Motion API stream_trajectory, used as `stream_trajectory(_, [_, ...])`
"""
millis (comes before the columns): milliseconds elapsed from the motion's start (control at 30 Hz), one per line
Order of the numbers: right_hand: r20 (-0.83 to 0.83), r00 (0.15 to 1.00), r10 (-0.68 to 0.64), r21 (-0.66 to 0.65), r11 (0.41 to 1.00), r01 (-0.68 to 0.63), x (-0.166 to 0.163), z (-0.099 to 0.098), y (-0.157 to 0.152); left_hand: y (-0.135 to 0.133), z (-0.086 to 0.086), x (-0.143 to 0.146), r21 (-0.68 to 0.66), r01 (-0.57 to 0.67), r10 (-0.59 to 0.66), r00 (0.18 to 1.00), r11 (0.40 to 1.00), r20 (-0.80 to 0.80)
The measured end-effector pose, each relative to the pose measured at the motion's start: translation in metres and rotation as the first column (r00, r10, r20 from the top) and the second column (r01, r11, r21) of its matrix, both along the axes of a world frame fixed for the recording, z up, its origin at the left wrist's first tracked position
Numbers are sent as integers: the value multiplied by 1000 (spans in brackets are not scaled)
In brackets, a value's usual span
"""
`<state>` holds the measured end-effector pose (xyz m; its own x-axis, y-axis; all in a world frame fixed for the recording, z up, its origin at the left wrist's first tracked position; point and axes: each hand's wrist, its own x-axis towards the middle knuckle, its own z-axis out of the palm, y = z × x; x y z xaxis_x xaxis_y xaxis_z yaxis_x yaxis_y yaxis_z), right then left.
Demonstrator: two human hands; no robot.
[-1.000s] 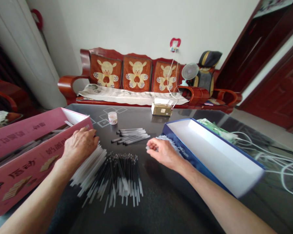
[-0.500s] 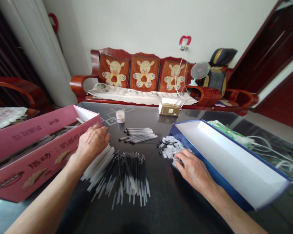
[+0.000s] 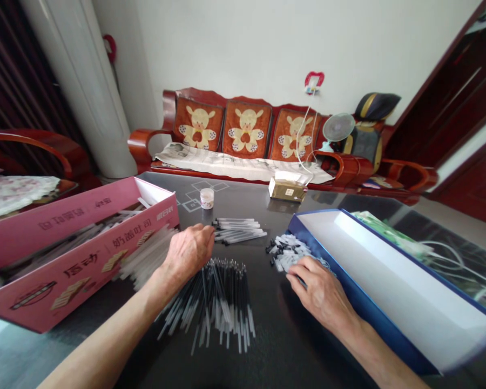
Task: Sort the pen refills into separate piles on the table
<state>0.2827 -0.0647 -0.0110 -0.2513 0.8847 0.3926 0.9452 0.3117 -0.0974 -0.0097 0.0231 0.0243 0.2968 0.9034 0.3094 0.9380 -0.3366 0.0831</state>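
My left hand (image 3: 192,247) is closed, fingertips together at the black ends of a small stack of pens (image 3: 243,231); whatever it pinches is hidden. Below it fans a heap of black ink refills (image 3: 227,297) with clear lower ends. Clear pen barrels (image 3: 146,258) lie partly behind my left forearm, along the pink box (image 3: 140,226). Over on the right, my right hand (image 3: 319,289) has its fingers curled together at the near edge of a pile of white and black pen caps (image 3: 288,249). Its fingertips are partly hidden, so I cannot make out what they hold.
An open blue box (image 3: 352,286) with a white inside stands right of my right hand. More thin sticks lie inside the pink box. A small white cup (image 3: 207,199) and a tissue box (image 3: 287,189) stand farther back, with a green packet (image 3: 392,232) and white cables at right.
My left hand has moved right, from beside the clear barrels to the ends of the stacked pens. My right hand stays by the caps, shifted slightly nearer. The whole view has shifted a little.
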Motion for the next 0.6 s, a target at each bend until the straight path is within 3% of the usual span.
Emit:
stream_trajectory(167, [-25,996,81,19,997,-81,-30,12,57,-8,-15,17,-66,138,-139,990,988,-13])
stream_trajectory(300, [7,999,36,-7,999,-36,-49,5,110,-10,-22,21,-55,198,-200,979,979,-26])
stream_trajectory(467, [-16,999,38,-14,999,-38,-67,0,142,-8,-24,20,-45,220,-221,975,974,-26])
stream_trajectory(600, [-7,1000,22,-159,987,-22,-81,10,168,-7,-27,20,-41,215,-217,976,976,-34])
